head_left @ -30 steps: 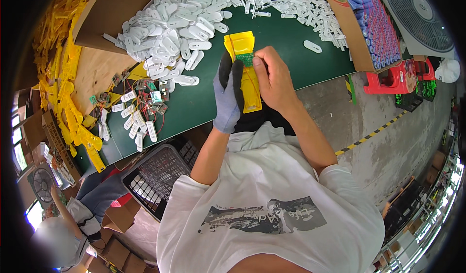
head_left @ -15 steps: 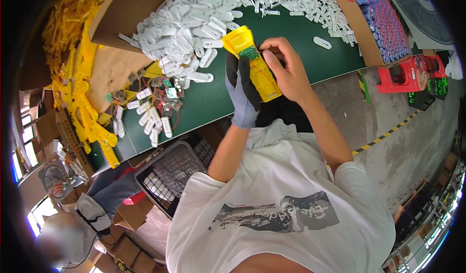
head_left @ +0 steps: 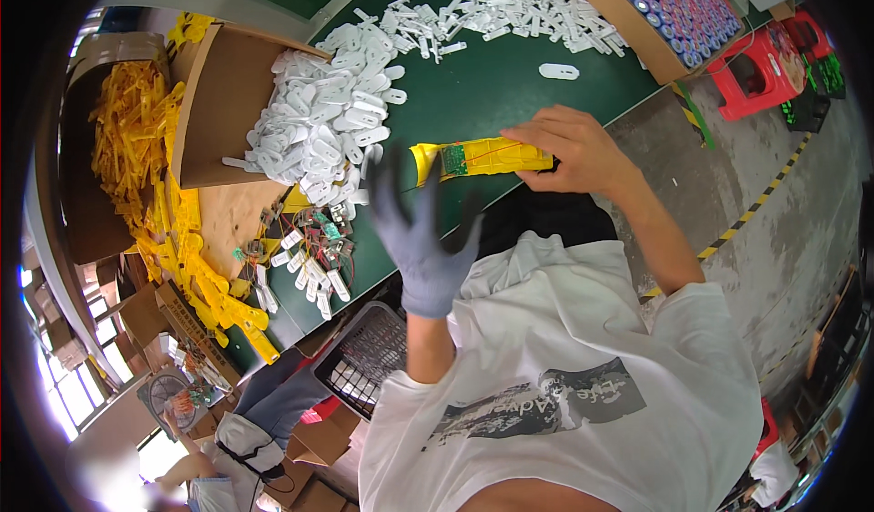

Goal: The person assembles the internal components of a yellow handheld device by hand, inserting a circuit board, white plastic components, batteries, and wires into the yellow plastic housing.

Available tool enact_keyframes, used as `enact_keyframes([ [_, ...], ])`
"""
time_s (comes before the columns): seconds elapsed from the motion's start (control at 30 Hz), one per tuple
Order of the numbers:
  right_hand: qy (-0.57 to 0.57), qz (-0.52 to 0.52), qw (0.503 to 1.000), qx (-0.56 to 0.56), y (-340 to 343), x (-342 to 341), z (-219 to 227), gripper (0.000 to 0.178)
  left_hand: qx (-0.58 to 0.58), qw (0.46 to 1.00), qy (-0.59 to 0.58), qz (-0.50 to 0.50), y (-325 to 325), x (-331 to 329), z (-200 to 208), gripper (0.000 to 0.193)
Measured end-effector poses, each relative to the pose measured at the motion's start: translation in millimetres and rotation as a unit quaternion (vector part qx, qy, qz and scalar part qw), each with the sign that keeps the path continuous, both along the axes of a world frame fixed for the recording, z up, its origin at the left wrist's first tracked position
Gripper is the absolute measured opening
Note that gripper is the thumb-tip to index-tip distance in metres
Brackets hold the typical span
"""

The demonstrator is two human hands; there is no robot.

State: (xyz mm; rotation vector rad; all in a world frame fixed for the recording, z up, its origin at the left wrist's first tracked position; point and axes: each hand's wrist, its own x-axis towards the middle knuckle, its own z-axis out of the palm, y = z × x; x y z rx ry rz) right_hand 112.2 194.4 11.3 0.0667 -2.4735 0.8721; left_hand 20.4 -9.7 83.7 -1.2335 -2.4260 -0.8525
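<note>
My bare right hand [head_left: 578, 152] grips one end of a yellow plastic housing [head_left: 505, 156], which lies almost level over the table's near edge. In the far end of that housing sits a green circuit board [head_left: 452, 160], and a thin red wire runs along the inside. My left hand [head_left: 423, 262], in a grey glove with dark fingers, is open and empty just left of the housing; its spread fingers are smeared by motion. Beyond them lies a heap of white oval covers [head_left: 319, 125]. Small circuit boards with wires and white blocks [head_left: 314, 253] are clustered to the left.
Yellow housings [head_left: 205, 284] pile up along the left side beside an open cardboard box [head_left: 232, 93]. Small white parts [head_left: 501, 7] spread across the back. One white cover [head_left: 558, 71] lies apart. Purple cells fill a carton [head_left: 619, 20] near a red stool [head_left: 756, 70]. Another person [head_left: 241, 448] is at lower left.
My left hand has let go of the housing and moved left, its fingers spreading. My right hand now holds the housing alone, turned from upright slant to nearly level. The view has shifted.
</note>
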Motion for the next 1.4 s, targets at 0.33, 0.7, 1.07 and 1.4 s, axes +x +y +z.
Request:
enact_keyframes([
  [0.33,-0.012,0.038,0.999,-0.028,17.7,1.9,-10.2,0.036,-0.136,0.971,-0.062,-0.184,45.2,-29.0,-35.0,0.029],
  [0.7,-0.042,0.087,0.995,-0.03,16.4,-5.8,0.7,0.033,-0.014,0.982,-0.055,-0.178,8.9,-38.4,-62.3,0.028],
  [1.07,-0.216,-0.114,0.964,-0.102,61.3,-51.1,70.6,0.02,0.067,0.984,-0.126,-0.105,8.9,-38.9,-63.4,0.023],
  [1.4,-0.185,-0.102,0.977,0.002,118.1,-118.0,34.2,0.016,0.082,0.984,-0.13,-0.094,12.6,-37.0,-69.6,0.023],
])
